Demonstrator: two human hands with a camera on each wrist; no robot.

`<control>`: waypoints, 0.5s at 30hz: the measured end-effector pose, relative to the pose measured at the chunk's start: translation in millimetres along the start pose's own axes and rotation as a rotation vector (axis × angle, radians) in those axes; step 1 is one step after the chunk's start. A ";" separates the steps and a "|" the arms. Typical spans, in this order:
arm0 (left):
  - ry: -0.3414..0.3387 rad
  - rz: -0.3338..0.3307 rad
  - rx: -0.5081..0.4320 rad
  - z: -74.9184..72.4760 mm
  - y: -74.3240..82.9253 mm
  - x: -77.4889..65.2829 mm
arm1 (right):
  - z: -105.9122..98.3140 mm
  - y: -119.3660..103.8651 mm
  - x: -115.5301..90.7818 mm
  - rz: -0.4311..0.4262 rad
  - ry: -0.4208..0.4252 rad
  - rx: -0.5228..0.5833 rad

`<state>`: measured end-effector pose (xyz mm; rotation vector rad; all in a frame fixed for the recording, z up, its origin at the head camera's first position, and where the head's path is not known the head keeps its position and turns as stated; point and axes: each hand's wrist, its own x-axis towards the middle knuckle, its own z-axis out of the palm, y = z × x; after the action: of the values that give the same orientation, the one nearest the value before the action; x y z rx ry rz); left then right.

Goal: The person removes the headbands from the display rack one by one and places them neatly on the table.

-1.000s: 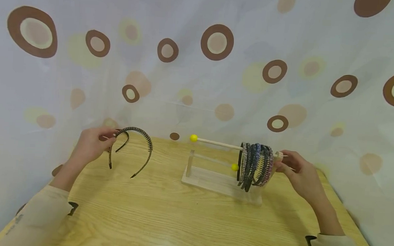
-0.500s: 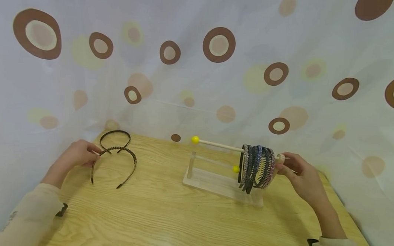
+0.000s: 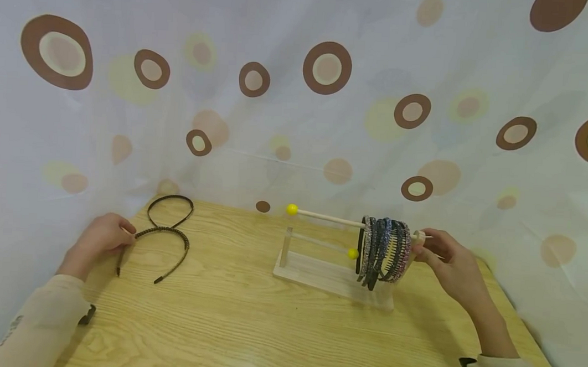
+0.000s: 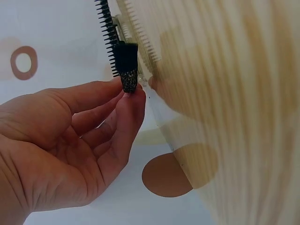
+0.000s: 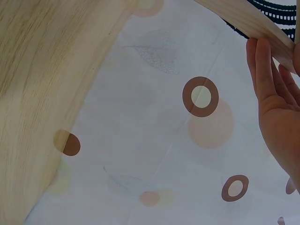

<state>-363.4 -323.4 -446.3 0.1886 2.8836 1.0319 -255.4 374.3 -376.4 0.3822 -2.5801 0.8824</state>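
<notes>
Across the lower half of the view, we record one table (image 3: pixel 236 330), pale yellow, wood-grained, with a small glare at its near edge; behind and at both sides, a white sheet (image 3: pixel 287 116) printed with brown rings and faded beige and yellow spots. From left to right, we note: one pale sleeve (image 3: pixel 42 314), its arm reaching forward; one left hand (image 3: pixel 103 233), low over the table's left side, thumb and fingers pinching a toothed headband (image 3: pixel 187 242) at its left flank; that headband, arched, its two ends pointing toward us; just behind it, one plain black headband (image 3: pixel 191 210); well apart, one wooden rack (image 3: pixel 309 270), with a yellow ball (image 3: pixel 292 209) tipping its upper rod (image 3: pixel 329 217) and a second set lower; a bunch of headbands (image 3: pixel 384 249), dark, blue and pinkish, gathered at that rod's right; one right hand (image 3: pixel 451 266), palm turned inward, fingers and thumb clamped on the rack's right end.
</notes>
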 end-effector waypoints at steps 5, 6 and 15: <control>0.011 -0.013 0.022 -0.8 2.5 -0.5 | -1.9 0.8 -0.1 -0.005 0.005 0.000; 0.005 -0.022 0.020 -1.1 2.9 0.1 | -2.2 0.7 -0.3 -0.003 0.006 0.000; 0.012 0.082 0.132 -9.7 20.5 1.9 | -0.7 0.7 1.8 0.015 0.008 -0.018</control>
<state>-364.5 -313.5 -425.8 0.3118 2.9789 0.8574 -257.1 375.0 -375.4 0.3545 -2.5853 0.8635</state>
